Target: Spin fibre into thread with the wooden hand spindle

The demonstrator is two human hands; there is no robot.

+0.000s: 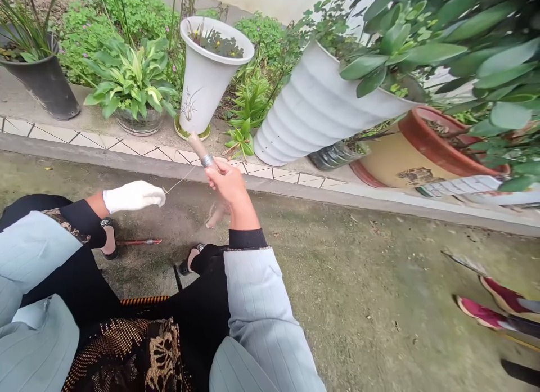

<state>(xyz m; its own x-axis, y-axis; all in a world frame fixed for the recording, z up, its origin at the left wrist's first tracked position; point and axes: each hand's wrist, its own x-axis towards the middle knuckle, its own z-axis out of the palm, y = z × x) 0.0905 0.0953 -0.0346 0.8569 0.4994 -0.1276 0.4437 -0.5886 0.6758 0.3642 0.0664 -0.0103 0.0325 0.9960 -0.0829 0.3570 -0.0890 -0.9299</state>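
Observation:
My right hand [228, 181] is bare and closed around a pale wooden stick [197, 144], which points up and away to the left. Silvery wire [207, 161] is wound in a tight band around the stick, just above my fingers. From near that band a thin strand [181, 180] runs down to my left hand [135, 196]. In a white glove, this hand is closed on the strand's far end, its fingertips pressed together. Below my right wrist a blurred pale wooden piece [216, 215] shows; whether it belongs to the same stick I cannot tell.
A tiled ledge [152, 152] crosses ahead, bearing a white flowerpot [198, 91], a ribbed white planter [312, 105], a black pot [50, 91] and a brown-rimmed pot [405, 150]. A red-handled tool [141, 242] lies by my foot. Another person's red shoes [485, 313] stand at right.

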